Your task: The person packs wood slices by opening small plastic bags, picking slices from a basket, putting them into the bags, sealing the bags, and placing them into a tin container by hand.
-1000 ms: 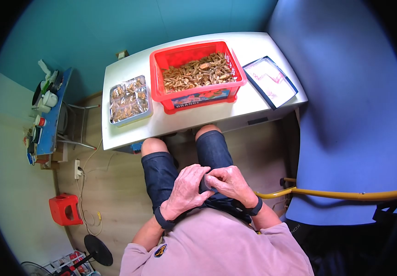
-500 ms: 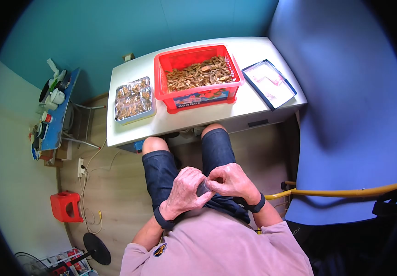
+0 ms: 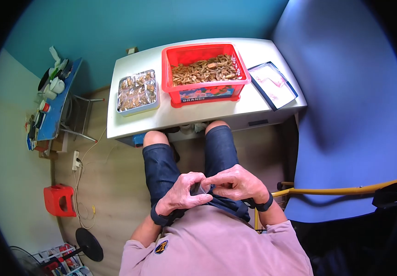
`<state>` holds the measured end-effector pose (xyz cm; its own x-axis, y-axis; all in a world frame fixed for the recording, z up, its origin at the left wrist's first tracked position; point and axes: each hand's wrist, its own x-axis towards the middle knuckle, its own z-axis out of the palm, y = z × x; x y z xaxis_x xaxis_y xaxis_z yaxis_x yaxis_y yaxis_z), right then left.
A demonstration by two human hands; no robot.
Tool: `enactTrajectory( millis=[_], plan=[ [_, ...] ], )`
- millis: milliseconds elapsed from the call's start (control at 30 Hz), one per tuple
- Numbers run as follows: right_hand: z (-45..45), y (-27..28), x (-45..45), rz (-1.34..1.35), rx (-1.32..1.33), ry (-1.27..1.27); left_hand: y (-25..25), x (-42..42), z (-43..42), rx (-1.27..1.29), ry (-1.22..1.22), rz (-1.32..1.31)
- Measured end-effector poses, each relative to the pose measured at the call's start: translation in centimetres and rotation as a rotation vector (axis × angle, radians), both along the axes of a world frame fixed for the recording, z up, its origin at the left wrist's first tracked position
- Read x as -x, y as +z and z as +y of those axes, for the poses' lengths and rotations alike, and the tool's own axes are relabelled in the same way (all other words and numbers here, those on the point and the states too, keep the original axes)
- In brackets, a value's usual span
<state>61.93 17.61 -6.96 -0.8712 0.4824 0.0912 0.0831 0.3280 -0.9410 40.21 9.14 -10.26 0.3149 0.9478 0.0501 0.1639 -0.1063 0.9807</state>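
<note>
Above my lap, my left hand (image 3: pixel 185 192) is closed round a small clear plastic bag (image 3: pixel 201 188), its thumb and fingers on either side. From the right, my right hand (image 3: pixel 237 184) meets the same bag, index finger stretched over its upper edge and thumb tucked beneath. The bag's lower part is hidden by my fingers. On the white table (image 3: pixel 138 128) beyond my knees stands a red plastic basket (image 3: pixel 207 87) of dried brown pieces. Left of it, a rectangular tin (image 3: pixel 138 109) holds several clear packets of brown pieces. A dark-rimmed tray (image 3: pixel 274 85) with clear plastic pieces lies at the right.
A blue folding table (image 3: pixel 56 117) with cups and jars stands at the left. Below it are a power strip (image 3: pixel 76 160) with cords, a red stool (image 3: pixel 60 200) and a round black disc (image 3: pixel 89 244). At the right is a blue panel (image 3: pixel 345 115) with a yellow bar (image 3: pixel 341 191).
My right index finger has straightened and reaches farther across the bag toward my left hand. My left fingers have spread a little, showing more of the bag. The whole view has shifted slightly.
</note>
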Motion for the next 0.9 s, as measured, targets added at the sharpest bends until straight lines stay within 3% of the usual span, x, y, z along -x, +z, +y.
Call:
enactTrajectory(
  millis=[133,533,733,800,900],
  plan=[
    [-0.4,-0.3,0.9,0.072,-0.121,0.084,-0.5,0.6,-0.6,0.044,-0.073,0.041],
    [-1.8,0.8,1.8,-0.007,-0.024,0.096,-0.9,1.3,-1.6,0.047,-0.152,0.025],
    [-2.5,0.9,2.4,-0.001,-0.081,0.123,-0.1,1.3,-1.9,0.093,-0.145,-0.182],
    [-2.4,1.2,2.6,-0.015,-0.169,0.133,-0.1,1.5,-1.8,0.118,-0.141,-0.103],
    [-2.1,1.4,2.6,-0.037,-0.288,0.106,-0.8,1.6,-1.7,0.152,-0.103,-0.208]
  ],
)
